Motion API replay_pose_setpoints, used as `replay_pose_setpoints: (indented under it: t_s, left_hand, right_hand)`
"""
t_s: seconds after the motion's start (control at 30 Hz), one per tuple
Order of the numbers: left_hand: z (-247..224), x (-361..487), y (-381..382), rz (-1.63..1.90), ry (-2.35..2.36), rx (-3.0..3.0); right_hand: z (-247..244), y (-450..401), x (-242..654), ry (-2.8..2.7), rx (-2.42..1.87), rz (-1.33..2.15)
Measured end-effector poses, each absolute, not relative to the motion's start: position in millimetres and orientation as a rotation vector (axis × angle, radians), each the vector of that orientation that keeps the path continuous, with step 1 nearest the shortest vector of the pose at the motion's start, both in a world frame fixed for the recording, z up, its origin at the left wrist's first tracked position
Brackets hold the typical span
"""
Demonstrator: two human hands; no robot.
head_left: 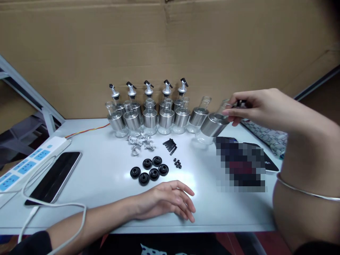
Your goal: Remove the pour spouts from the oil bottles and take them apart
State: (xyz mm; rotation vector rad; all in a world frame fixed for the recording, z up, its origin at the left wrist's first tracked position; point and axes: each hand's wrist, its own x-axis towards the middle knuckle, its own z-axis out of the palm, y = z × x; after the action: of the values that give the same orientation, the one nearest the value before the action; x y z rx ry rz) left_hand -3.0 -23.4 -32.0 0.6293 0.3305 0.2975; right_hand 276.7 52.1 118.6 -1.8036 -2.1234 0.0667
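Note:
My right hand is closed at the neck of a glass bottle with a metal sleeve, which leans at the right end of the bottle row. Something small and dark shows between its fingers, too hidden to name. On the table's front part lies my left hand, fingers spread loosely and holding nothing. Just beyond it sit several round black rubber stoppers, tiny black rings, slim black levers and a pile of grey-white spout pieces.
More sleeved bottles stand in front of others fitted with pourer tops, against a cardboard wall. A phone, a power strip and white cables lie left. A pixelated patch covers items beside a dark flat device at right.

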Motion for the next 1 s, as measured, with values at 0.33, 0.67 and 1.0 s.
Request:
replay_pose_setpoints:
  t_s: [0.33,0.67,1.0]
  left_hand:
    - [-31,-4,-22,0.298,0.318,0.622]
    - [-33,-4,-22,0.289,0.292,0.634]
    - [-34,-4,-22,0.282,0.288,0.633]
  right_hand:
    - [93,81,268,-2.08,-1.806,0.048]
    - [70,101,269,-1.966,-1.709,0.021]
    - [80,90,257,-1.814,-1.654,0.01]
